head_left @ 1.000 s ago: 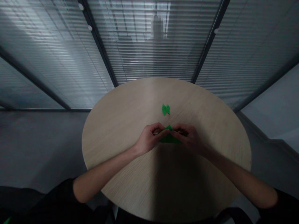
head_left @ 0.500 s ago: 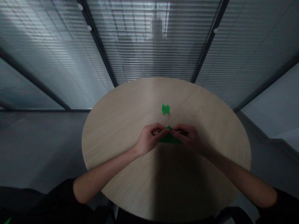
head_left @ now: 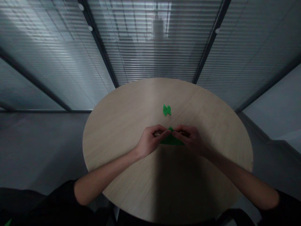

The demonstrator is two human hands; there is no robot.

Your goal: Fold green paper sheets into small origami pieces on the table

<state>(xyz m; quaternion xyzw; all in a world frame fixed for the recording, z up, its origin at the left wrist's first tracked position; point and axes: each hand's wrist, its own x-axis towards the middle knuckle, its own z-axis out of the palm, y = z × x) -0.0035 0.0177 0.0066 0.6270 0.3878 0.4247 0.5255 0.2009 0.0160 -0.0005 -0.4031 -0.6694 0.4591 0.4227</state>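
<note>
A green sheet of paper (head_left: 171, 140), folded to a triangle, lies flat near the middle of the round wooden table (head_left: 131, 125). My left hand (head_left: 150, 139) pinches its upper left part with curled fingers. My right hand (head_left: 190, 138) pinches its upper right part, the fingertips of both hands meeting at the top point. Much of the paper is hidden under my fingers. A small folded green paper figure (head_left: 166, 110) stands on the table just beyond my hands, untouched.
Glass walls with horizontal blinds (head_left: 145, 47) and dark frames rise right behind the table's far edge. Grey floor (head_left: 35, 147) lies to the left and a pale floor area to the right. My dark sleeves show at the bottom corners.
</note>
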